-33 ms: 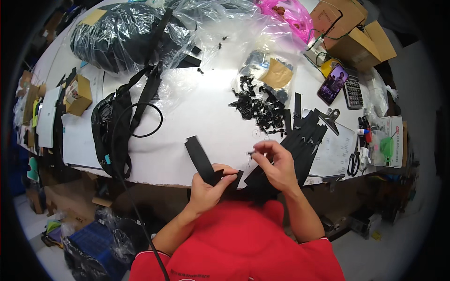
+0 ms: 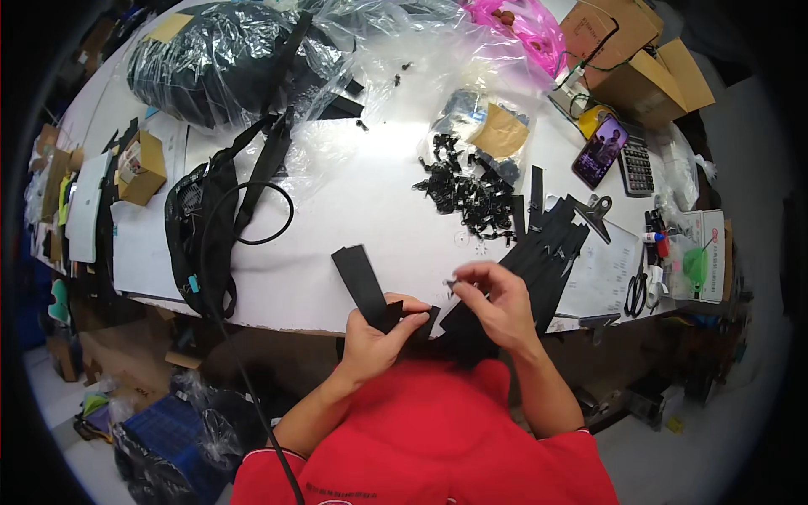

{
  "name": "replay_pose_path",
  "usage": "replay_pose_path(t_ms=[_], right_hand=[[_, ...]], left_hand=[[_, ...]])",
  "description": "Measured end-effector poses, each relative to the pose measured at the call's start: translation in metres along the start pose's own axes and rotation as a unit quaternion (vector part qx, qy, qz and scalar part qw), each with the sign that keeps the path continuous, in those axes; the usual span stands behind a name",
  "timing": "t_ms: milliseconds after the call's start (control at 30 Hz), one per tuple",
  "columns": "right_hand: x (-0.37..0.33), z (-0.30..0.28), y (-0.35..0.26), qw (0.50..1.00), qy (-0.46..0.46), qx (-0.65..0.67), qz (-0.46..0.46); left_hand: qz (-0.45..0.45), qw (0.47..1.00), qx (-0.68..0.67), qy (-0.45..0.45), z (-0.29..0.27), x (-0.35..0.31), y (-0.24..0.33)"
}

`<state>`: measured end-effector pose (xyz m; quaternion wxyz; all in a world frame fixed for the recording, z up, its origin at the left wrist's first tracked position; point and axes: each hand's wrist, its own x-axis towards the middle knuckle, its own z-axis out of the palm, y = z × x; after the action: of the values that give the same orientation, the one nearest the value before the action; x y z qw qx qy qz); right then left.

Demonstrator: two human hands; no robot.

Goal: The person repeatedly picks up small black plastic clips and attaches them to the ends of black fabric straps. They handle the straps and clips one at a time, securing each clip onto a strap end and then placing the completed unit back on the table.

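My left hand (image 2: 376,343) is closed on a black zipper strip (image 2: 360,284). One flat end sticks up past the fingers, and the other end (image 2: 431,318) pokes out by the thumb. To its right, my right hand (image 2: 502,311) pinches a tiny dark, shiny piece (image 2: 452,286) that looks like a zipper slider; its detail is too small to make out. Beyond the right hand lies a heap of small black sliders (image 2: 459,185). Beneath and beside that hand, a bundle of black zipper strips (image 2: 539,261) is spread, with small silvery pulls on some.
A black strapped bag (image 2: 198,227) and a looping black cable (image 2: 290,220) are at left. A plastic-wrapped black bundle (image 2: 210,71) stands behind. At right are a phone (image 2: 600,151), calculator (image 2: 635,168), clipboard (image 2: 602,261), scissors (image 2: 636,295) and cardboard boxes (image 2: 644,84).
My right hand and the tiny piece have shifted slightly toward me. The left hand stays in place on the strip.
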<state>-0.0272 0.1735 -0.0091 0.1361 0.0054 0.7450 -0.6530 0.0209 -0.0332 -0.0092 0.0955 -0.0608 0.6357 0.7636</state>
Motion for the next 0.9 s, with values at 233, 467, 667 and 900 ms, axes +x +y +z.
replay_pose_path(t_ms=[233, 467, 667, 900], right_hand=[[-0.022, 0.003, -0.026, 0.961, -0.05, -0.191, -0.194], [-0.025, 0.006, -0.019, 0.945, 0.001, -0.219, -0.242], [-0.024, 0.006, -0.016, 0.946, -0.011, -0.215, -0.241], [-0.039, 0.019, -0.004, 0.998, 0.002, 0.061, -0.003]], left_hand=[[0.015, 0.999, -0.029, -0.003, 0.008, -0.006, -0.003], [0.065, 0.998, -0.007, -0.025, 0.01, -0.006, 0.0], [0.074, 0.997, -0.032, -0.014, 0.014, -0.007, -0.003], [0.181, 0.982, 0.045, -0.033, 0.013, -0.001, -0.003]])
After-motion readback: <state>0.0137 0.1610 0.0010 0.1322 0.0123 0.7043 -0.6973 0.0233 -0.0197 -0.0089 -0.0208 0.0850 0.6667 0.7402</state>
